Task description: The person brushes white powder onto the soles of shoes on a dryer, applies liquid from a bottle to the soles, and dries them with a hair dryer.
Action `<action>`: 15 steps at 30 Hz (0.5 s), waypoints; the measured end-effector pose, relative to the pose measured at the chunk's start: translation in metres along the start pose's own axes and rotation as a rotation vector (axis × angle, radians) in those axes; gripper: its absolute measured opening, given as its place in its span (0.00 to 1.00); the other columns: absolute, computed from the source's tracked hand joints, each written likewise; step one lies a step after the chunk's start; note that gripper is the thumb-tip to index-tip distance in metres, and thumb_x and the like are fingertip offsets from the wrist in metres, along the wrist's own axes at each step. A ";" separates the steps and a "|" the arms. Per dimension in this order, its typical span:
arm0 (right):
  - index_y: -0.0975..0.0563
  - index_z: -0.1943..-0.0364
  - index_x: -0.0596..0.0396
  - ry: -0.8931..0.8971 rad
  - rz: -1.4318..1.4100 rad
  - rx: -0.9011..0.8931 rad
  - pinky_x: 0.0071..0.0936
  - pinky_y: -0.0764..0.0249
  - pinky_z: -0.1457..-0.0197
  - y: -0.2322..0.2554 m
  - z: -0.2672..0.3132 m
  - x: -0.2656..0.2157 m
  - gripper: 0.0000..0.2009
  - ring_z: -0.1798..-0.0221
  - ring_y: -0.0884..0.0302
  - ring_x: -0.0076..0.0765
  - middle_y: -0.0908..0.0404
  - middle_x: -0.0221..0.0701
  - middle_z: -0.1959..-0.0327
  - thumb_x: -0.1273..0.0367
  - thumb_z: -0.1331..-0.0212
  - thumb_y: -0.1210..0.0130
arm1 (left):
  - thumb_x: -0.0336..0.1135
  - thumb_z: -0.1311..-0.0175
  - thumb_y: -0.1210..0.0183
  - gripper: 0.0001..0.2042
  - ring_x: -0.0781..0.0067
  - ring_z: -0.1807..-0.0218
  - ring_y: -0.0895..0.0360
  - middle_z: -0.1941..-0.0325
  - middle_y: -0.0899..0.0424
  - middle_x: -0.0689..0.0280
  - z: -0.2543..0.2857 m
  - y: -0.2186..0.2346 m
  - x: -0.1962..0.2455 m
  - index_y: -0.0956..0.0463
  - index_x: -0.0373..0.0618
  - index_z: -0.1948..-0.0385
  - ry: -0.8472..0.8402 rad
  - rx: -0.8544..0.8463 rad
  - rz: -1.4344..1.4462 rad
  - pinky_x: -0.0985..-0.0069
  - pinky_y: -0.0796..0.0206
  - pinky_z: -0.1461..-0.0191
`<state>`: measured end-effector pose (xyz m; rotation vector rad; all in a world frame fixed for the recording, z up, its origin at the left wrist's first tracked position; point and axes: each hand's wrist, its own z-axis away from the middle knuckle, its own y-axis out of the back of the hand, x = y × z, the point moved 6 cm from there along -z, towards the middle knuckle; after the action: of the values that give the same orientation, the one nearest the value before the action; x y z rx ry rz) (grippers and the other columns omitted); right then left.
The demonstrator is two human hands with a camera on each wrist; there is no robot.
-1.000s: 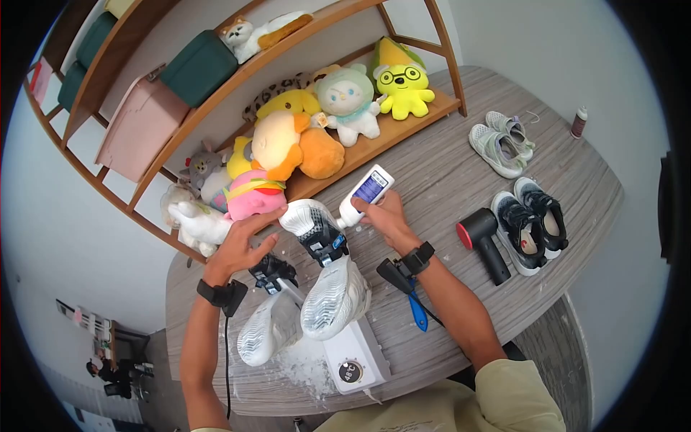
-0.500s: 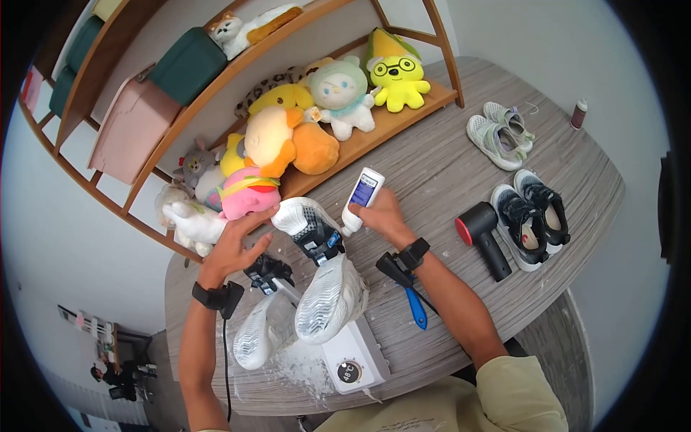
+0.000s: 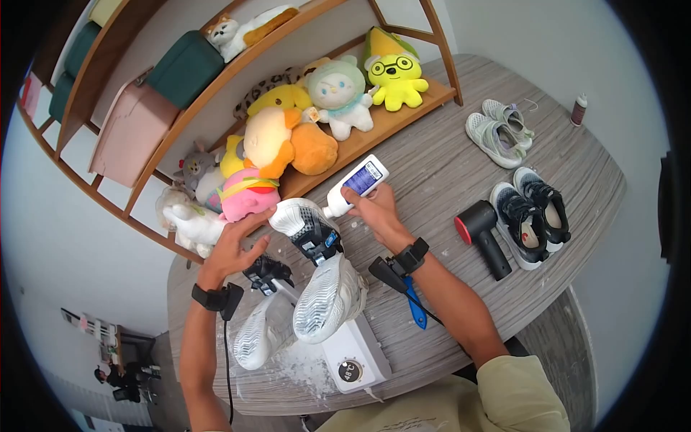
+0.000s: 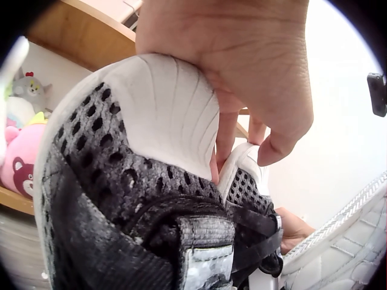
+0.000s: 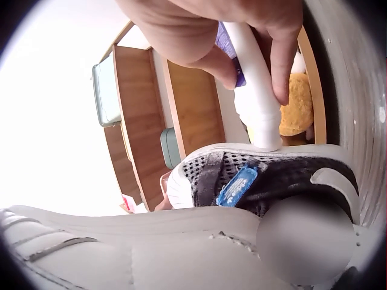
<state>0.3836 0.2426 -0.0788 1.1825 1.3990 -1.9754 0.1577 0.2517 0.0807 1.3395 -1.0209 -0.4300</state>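
In the head view, my right hand grips a white bottle with a purple label, tilted with its tip down at the sole edge of a black-and-white shoe. The right wrist view shows the bottle touching the white sole rim. My left hand has its fingers extended, with a fingertip at that shoe's toe. In the left wrist view, the left hand reaches over a nearer dark mesh shoe towards the other toe.
White shoes stand in front, by a white device reading 48°C. A blue-handled brush, a black dryer, two other pairs of shoes and a small bottle lie rightward. Plush toys fill the shelf behind.
The bottle has tipped over further, and its tip has moved along the sole edge towards the toe. My right hand has followed it; the left hand stays by the toe.
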 end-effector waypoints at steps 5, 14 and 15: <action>0.21 0.64 0.63 -0.038 0.114 -0.041 0.24 0.20 0.71 0.010 -0.006 0.012 0.10 0.68 0.17 0.29 0.17 0.37 0.68 0.72 0.47 0.35 | 0.25 0.45 0.42 0.27 0.56 0.44 0.22 0.43 0.20 0.55 0.001 0.001 0.002 0.31 0.43 0.39 -0.082 0.029 -0.070 0.67 0.35 0.38; 0.21 0.62 0.65 -0.068 0.309 -0.016 0.29 0.21 0.69 0.014 -0.008 0.014 0.12 0.67 0.17 0.31 0.16 0.38 0.65 0.72 0.49 0.34 | 0.24 0.46 0.42 0.28 0.59 0.42 0.22 0.40 0.23 0.58 0.001 0.001 0.002 0.31 0.43 0.39 -0.062 0.013 -0.066 0.67 0.36 0.35; 0.21 0.62 0.65 -0.080 0.273 -0.021 0.29 0.21 0.67 0.010 0.000 0.004 0.12 0.66 0.17 0.32 0.16 0.38 0.65 0.72 0.48 0.34 | 0.23 0.46 0.42 0.28 0.60 0.43 0.22 0.40 0.23 0.58 0.001 0.000 0.003 0.32 0.43 0.38 -0.046 0.005 -0.044 0.67 0.36 0.35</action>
<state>0.3895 0.2393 -0.0873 1.2011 1.1484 -1.7927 0.1587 0.2486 0.0822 1.3641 -1.0329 -0.4938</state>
